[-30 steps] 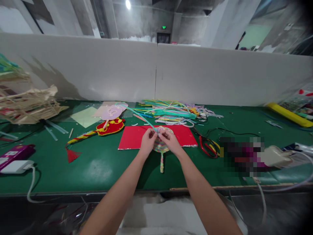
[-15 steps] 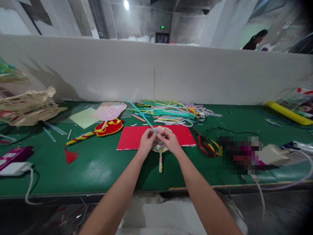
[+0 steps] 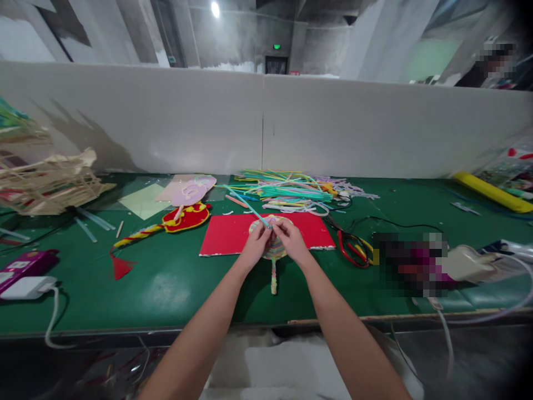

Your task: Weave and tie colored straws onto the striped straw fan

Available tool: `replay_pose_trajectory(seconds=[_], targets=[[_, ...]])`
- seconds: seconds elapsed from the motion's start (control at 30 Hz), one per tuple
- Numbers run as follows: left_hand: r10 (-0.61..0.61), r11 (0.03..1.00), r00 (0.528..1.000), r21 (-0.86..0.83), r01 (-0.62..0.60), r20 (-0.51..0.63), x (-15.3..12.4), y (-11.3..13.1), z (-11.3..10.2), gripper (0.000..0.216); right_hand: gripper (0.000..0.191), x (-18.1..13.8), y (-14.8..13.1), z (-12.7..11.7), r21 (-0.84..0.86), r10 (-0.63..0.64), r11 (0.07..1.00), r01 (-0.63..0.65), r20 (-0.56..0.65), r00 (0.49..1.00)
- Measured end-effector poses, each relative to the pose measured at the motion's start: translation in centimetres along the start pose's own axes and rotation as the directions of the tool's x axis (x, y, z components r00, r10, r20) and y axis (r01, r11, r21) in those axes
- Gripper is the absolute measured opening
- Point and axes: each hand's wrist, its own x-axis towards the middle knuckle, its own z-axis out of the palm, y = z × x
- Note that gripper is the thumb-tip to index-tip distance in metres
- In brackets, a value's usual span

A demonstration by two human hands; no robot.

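My left hand (image 3: 255, 243) pinches a teal pipe cleaner (image 3: 246, 204) whose long free end slants up and to the left. Close beside it, my right hand (image 3: 290, 240) is closed at the same end of the stem, thumb and fingertips together. Both hands hover over a round, multicoloured pastel fan (image 3: 273, 253) with a fuzzy handle (image 3: 273, 280) pointing towards me. Part of the fan's face is hidden by my fingers. Beneath it lies a red board (image 3: 222, 236).
Behind the board is a pile of coloured pipe cleaners (image 3: 291, 191). A red-and-yellow fan with a tassel (image 3: 185, 219) and paper squares (image 3: 145, 201) lie left. Red-handled pliers (image 3: 350, 250), a white plug (image 3: 468, 262) and a yellow bar (image 3: 493, 193) are right. A partition (image 3: 166, 122) stands behind.
The teal pipe cleaner's free end has dipped lower and towards the pile. My hands have shifted slightly, uncovering more of the fan's left edge. A person beyond the partition has moved right.
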Motion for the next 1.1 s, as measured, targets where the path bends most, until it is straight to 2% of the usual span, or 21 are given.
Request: replay_pose_trajectory(seconds=[0.17, 0.4, 0.7, 0.8, 0.97, 1.1], targets=[[0.037, 0.997, 0.999, 0.074, -0.036, -0.017, 0.0, 0.1, -0.4, 0.025, 0.022, -0.4, -0.4, -0.1, -0.140, -0.058, 0.989, 0.055, -0.017, 0.998], [0.051, 0.994, 0.998, 0.094, -0.053, 0.023, -0.2, 0.4, -0.4, 0.026, 0.020, -0.3, -0.3, -0.1, -0.153, -0.083, 0.984, 0.086, 0.027, 0.996], [0.184, 0.952, 0.981, 0.258, -0.165, -0.053, -0.9, 1.0, -0.4, 0.021, 0.021, -0.5, -0.3, 0.0, -0.217, -0.095, 0.971, 0.095, 0.014, 0.995], [0.172, 0.964, 0.984, 0.214, -0.157, -0.052, -0.8, 0.9, -0.1, 0.023, 0.021, -0.5, -0.3, 0.0, -0.185, -0.092, 0.979, 0.090, -0.006, 0.996], [0.043, 0.999, 0.999, -0.016, -0.043, -0.006, -0.4, 0.9, 0.2, 0.032, 0.022, -0.3, 0.0, -0.1, -0.070, -0.079, 0.994, 0.079, -0.007, 0.997], [0.049, 0.999, 0.999, -0.004, -0.049, 0.014, -0.3, 1.1, 0.1, 0.033, 0.023, -0.2, 0.3, -0.1, -0.041, -0.052, 0.998, 0.051, -0.015, 0.999]])
